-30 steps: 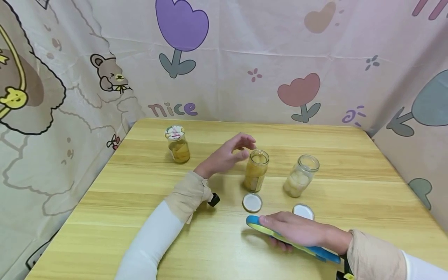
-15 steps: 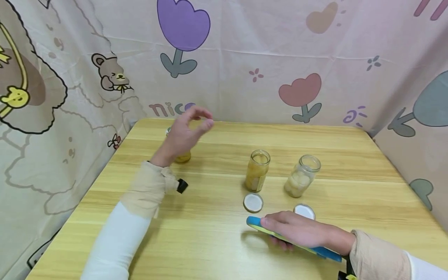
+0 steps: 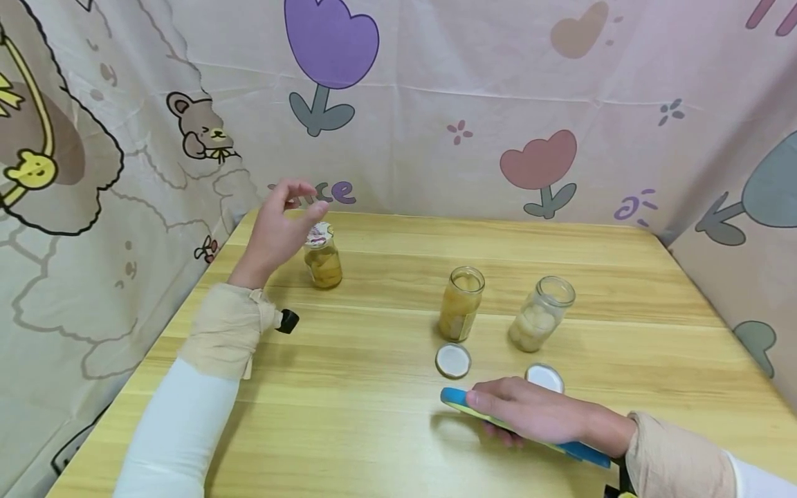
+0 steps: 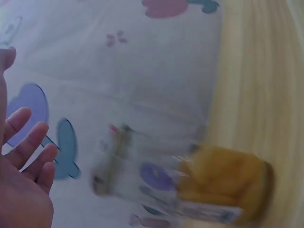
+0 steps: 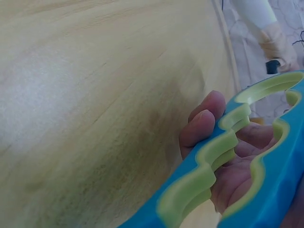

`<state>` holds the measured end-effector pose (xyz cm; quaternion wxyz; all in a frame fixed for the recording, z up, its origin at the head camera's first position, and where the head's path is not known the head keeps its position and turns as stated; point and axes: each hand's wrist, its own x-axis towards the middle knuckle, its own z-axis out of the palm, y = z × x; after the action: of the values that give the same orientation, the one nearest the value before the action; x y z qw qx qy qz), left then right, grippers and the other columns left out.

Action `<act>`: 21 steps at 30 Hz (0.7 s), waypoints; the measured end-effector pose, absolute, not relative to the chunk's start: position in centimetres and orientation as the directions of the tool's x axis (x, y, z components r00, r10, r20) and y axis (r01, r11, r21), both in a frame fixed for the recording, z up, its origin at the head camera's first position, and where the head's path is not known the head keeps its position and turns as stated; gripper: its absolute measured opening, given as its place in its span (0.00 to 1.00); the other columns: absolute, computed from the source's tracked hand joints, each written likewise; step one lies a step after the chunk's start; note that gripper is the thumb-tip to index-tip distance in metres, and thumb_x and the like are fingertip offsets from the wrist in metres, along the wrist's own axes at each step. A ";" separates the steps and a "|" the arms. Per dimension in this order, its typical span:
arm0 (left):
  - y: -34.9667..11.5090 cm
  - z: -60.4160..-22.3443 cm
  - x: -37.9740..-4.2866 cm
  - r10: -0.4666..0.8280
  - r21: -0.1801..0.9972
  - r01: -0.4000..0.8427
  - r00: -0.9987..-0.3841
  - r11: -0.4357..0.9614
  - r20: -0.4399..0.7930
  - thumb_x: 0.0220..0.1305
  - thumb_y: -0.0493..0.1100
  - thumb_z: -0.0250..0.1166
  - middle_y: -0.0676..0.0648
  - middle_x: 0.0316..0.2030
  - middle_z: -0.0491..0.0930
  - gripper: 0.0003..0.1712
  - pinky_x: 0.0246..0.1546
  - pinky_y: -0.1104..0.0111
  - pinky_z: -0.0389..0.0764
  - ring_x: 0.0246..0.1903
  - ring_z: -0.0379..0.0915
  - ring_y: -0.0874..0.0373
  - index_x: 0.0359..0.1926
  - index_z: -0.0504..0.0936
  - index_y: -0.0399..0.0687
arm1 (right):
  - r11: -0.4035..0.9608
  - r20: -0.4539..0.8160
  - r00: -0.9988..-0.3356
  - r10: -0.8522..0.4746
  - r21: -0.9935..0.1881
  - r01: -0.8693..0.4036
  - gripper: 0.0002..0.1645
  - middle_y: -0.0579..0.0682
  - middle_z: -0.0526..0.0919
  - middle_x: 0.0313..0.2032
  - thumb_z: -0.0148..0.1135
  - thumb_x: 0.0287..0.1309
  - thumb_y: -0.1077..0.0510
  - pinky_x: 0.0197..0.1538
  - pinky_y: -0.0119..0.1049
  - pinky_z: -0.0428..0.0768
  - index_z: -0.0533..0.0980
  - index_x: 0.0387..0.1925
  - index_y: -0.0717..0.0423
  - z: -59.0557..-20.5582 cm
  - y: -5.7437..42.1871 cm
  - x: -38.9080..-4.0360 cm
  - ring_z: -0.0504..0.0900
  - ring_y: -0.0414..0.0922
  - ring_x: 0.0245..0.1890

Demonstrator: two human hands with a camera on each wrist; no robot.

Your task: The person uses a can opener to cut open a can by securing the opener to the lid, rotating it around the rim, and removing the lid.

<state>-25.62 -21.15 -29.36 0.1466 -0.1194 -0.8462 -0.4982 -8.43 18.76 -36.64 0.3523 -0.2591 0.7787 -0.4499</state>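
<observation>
My left hand [image 3: 274, 232], fingers loosely bent and holding nothing, is beside the lidded glass jar [image 3: 324, 266] of yellow fruit pieces at the back left. In the left wrist view this jar [image 4: 223, 180] appears blurred, apart from the fingers. My right hand [image 3: 538, 415] grips a blue and light-green jar opener [image 3: 456, 398] above the front of the table. Stepped, scalloped openings of the jar opener [image 5: 273, 190] show in the right wrist view, with fingers curled around one side.
Toward the middle right stand two lidless jars: one with yellow fruit [image 3: 459, 311], one with pale round pieces [image 3: 535, 321]. Two lids lie in front, white inside up: a left lid [image 3: 453, 361] and a right lid [image 3: 544, 377], partly behind my right hand. A printed curtain [image 3: 411, 152] borders the wooden table [image 3: 349, 415].
My left hand has moved from beside the middle jar leftward to the lidded jar, passing in front of it. My right hand and the jar opener have stayed almost still.
</observation>
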 end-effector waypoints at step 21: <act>-22.7 -37.4 -27.6 0.095 0.921 0.183 -0.983 0.344 0.160 0.59 0.54 0.78 0.40 0.71 0.60 0.57 0.71 0.53 0.70 0.65 0.67 0.48 0.76 0.48 0.60 | 0.464 -0.266 -0.650 -0.712 -0.873 -0.151 0.23 0.45 0.79 0.28 0.40 0.84 0.49 0.23 0.30 0.75 0.77 0.38 0.56 -36.3 18.6 -8.5 0.76 0.33 0.21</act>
<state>-27.65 -22.70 -37.37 0.0388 -0.0847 -0.8187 -0.5666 -8.50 18.56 -36.26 0.3184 -0.2716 0.7941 -0.4409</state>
